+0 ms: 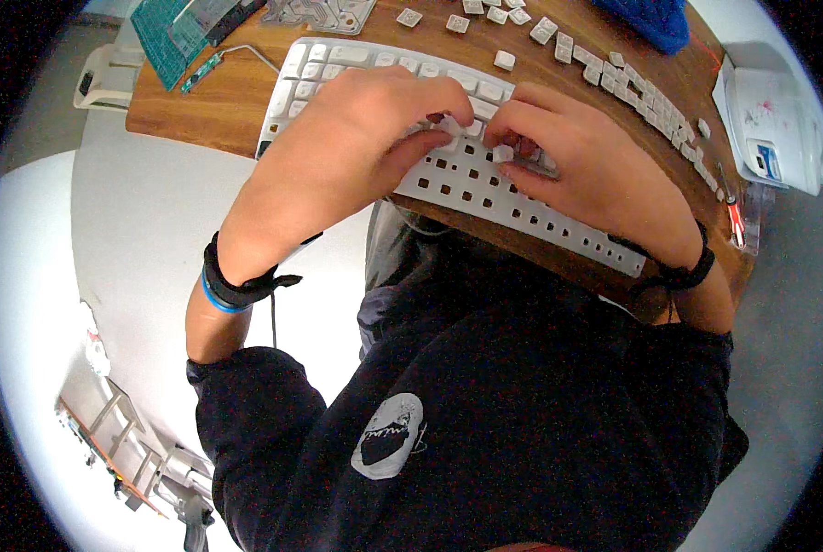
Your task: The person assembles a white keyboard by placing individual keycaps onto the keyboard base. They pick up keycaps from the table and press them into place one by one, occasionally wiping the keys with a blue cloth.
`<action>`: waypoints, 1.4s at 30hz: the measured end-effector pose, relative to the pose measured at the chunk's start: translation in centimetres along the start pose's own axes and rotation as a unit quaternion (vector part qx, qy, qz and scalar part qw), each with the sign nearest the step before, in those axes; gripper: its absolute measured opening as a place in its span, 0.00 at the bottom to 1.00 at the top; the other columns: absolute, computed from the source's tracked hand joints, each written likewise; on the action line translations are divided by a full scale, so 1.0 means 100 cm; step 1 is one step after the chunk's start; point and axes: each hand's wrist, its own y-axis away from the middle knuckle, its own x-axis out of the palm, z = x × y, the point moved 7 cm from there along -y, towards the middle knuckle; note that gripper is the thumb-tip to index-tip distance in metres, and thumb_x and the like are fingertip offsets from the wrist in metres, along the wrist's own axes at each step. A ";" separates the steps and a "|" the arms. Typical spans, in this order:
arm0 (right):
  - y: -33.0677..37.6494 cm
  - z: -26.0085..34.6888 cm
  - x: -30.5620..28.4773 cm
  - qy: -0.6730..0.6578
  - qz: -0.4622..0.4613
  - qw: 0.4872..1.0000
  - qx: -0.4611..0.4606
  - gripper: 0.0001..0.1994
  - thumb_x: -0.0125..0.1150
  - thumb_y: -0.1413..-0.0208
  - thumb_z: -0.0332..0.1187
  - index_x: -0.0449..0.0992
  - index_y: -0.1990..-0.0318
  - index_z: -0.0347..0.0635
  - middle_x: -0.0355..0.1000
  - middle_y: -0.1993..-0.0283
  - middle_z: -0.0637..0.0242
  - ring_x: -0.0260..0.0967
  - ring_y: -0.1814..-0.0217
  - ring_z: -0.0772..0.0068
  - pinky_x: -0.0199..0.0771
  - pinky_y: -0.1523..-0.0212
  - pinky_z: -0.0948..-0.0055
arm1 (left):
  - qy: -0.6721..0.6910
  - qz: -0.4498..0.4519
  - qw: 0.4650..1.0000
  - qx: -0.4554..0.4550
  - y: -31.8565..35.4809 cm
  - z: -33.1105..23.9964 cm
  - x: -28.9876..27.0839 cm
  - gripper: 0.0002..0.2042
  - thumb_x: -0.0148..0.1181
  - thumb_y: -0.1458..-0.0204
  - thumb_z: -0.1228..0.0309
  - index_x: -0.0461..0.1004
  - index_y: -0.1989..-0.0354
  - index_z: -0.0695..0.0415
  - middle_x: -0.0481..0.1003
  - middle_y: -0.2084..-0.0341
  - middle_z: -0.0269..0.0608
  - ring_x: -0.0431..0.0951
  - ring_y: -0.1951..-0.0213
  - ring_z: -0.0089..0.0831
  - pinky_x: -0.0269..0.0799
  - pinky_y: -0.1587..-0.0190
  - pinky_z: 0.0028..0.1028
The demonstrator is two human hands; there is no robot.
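Observation:
A white keyboard (pixel 476 180) lies aslant on the wooden table in front of me. White keycaps (pixel 342 53) cover its far and left part, while the near right part shows rows of bare square holes. My left hand (pixel 361 120) reaches over the board, thumb and forefinger closed on a white keycap (pixel 447 123) that is partly covered by the fingertips. Just right of it, my right hand (pixel 577 152) is closed, with another small white keycap (pixel 502 155) at its fingertips, above the holes.
Loose keycaps (pixel 646 103) form a long curved band on the table (pixel 186 106) behind and right of the keyboard. A green cutting mat (pixel 165 46) lies at the far left, blue cloth (pixel 650 20) at the far right. A red-handled tool (pixel 734 221) rests near the right edge.

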 end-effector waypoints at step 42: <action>0.016 -0.014 -0.008 -0.007 0.003 1.000 0.000 0.13 0.68 0.43 0.26 0.76 0.51 0.40 0.75 0.50 0.53 0.77 0.47 0.42 0.81 0.46 0.51 | -0.010 0.024 1.000 0.001 -0.017 -0.016 0.020 0.06 0.74 0.50 0.78 0.80 0.67 0.59 0.78 0.67 0.45 0.83 0.61 0.50 0.78 0.59 0.46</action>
